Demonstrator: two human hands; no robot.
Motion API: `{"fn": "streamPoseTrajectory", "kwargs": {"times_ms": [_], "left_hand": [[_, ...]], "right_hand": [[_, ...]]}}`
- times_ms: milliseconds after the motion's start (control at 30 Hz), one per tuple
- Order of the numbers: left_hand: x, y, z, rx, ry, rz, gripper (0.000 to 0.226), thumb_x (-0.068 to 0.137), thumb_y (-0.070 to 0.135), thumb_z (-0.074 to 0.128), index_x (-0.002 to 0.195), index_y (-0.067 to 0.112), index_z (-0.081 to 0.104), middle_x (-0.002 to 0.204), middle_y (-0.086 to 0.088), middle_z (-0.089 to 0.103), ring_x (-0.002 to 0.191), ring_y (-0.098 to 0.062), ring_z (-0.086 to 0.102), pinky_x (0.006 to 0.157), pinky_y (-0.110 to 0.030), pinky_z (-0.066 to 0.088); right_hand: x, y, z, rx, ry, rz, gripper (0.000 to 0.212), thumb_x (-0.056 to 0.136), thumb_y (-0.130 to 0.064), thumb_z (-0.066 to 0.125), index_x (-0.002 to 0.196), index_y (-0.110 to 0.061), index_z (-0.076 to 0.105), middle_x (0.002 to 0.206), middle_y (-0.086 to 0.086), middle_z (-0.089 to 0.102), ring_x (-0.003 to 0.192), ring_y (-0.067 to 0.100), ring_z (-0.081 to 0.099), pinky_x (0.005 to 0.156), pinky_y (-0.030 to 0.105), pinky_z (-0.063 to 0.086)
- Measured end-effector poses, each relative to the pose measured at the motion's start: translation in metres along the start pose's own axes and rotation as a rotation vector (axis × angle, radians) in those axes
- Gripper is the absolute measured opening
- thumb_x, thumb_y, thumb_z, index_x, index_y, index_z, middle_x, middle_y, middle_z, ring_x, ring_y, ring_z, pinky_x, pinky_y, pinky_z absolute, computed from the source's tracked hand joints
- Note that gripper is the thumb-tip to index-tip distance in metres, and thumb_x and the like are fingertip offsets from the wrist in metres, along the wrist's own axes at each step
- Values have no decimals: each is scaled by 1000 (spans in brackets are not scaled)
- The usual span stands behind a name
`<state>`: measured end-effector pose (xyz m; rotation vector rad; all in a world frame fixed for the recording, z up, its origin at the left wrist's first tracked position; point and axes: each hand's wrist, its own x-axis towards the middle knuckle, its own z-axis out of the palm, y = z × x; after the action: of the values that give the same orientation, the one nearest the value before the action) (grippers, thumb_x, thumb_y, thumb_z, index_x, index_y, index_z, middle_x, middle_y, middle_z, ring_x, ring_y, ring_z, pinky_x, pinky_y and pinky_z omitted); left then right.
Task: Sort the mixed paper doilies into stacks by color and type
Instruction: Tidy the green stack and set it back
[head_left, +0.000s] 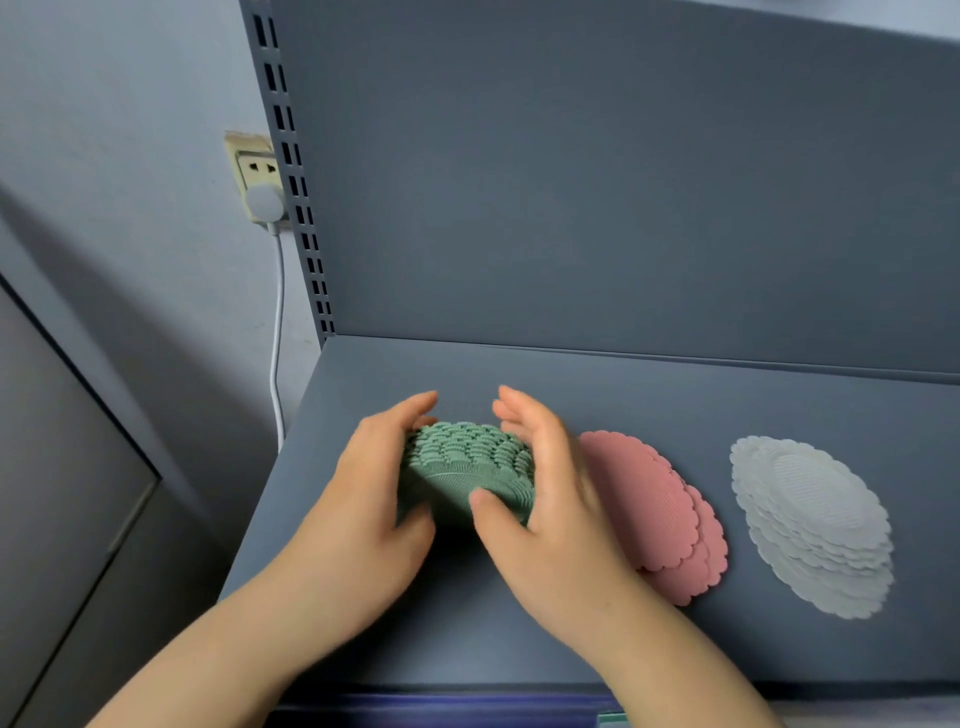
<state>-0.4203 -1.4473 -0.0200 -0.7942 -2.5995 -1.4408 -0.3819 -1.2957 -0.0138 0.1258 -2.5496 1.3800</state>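
Observation:
A thick stack of green paper doilies (462, 467) with scalloped edges is pressed between both hands, raised slightly over the grey shelf (675, 395). My left hand (363, 499) cups its left side. My right hand (540, 493) clasps its right side, thumb across the top sheet. Just to the right, a stack of pink doilies (660, 514) lies flat, partly hidden by my right hand. Further right lies a fanned stack of white doilies (815, 525).
The shelf has an upright grey back panel (623, 182) and a slotted post (296, 182) at its left rear corner. A wall socket with a white plug (262, 195) and a hanging cable sits left of the post. The shelf's front edge runs below my wrists.

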Motion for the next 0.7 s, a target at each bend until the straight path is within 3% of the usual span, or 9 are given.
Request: {"fn": "streamPoseTrajectory", "kwargs": {"times_ms": [167,367,533,633,700], "left_hand": [[-2,-6,4,76,-7,55,75,81,-1,64,121,50,27,122,33,34,115,26,28,88,7,19],[-5,-9,6,58,20,62,66,85,0,60,120,46,28,123,26,39,114,21,35,86,5,24],[-3,-3,-3,59,33,10,59,85,7,63,114,50,37,115,31,49,109,17,43,82,3,30],[-3,0,-21,74,71,-85,58,78,20,70,118,53,45,110,29,59,101,8,55,82,-8,42],[-3,-2,-34,82,63,-184,58,73,27,74,120,51,50,101,26,63,90,6,61,83,-21,48]], "right_hand": [[0,1,2,-29,-11,5,64,82,-5,52,131,-38,28,126,-18,35,117,-13,28,93,-1,19],[1,6,4,-52,-77,24,71,85,0,42,135,-38,10,124,-26,19,112,-27,12,89,-7,9],[3,6,-1,-162,-97,9,63,89,-10,45,142,-28,15,124,-18,25,106,-16,21,86,-9,10],[5,3,-3,-119,-18,13,58,86,-20,55,137,-31,31,126,-18,38,112,-12,33,94,1,24],[6,2,0,-32,-44,82,52,81,-26,59,130,-32,42,124,-15,47,114,-1,45,99,22,38]]}}
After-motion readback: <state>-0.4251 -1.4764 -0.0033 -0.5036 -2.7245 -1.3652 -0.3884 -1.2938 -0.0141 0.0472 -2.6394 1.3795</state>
